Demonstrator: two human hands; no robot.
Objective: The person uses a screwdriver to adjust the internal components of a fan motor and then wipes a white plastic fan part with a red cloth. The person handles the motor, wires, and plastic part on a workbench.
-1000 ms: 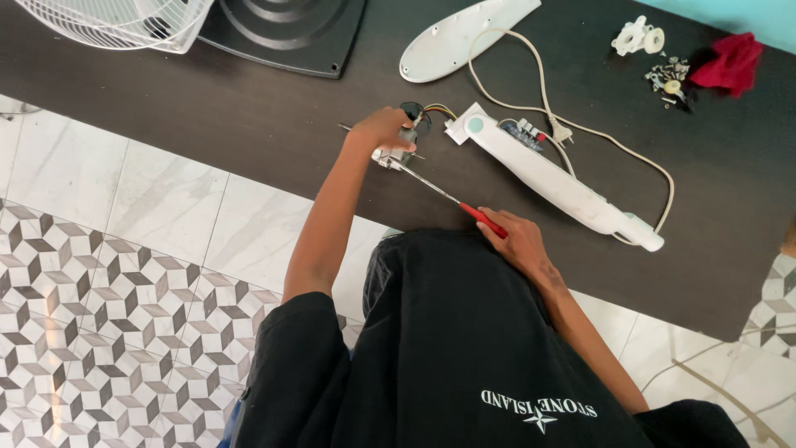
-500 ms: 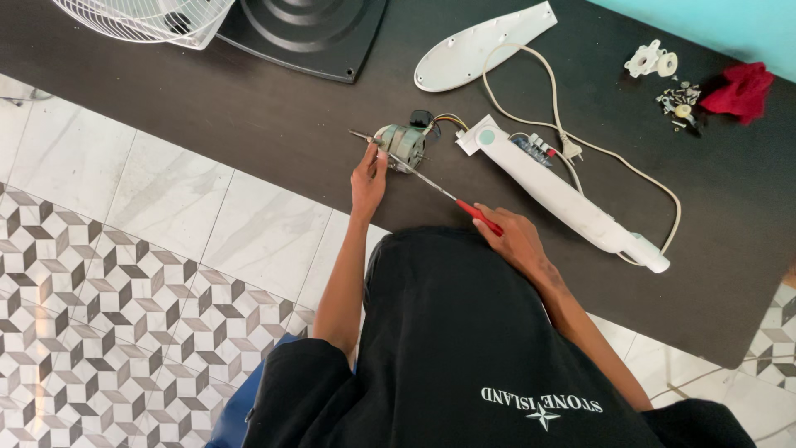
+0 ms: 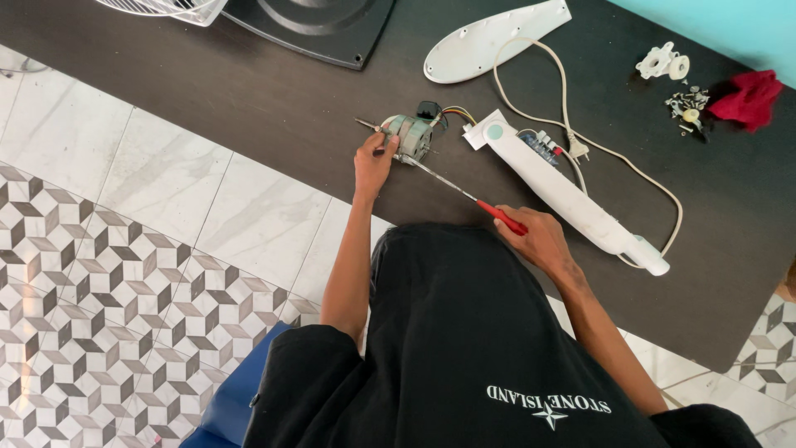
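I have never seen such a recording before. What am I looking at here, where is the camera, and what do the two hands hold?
There is no machine here: a person works with two bare hands. The one picture comes from a camera worn on the person's head, looking down, so you see the arms and black shirt from above.

The left hand rests on a small electric motor lying on a dark table. The right hand has a grip on a screwdriver with a red handle; its long shaft reaches to the motor.

Beside the motor lies a long white casing with a cord. Further away are a white cover, a black base, small screws and a red cloth. The floor is tiled.
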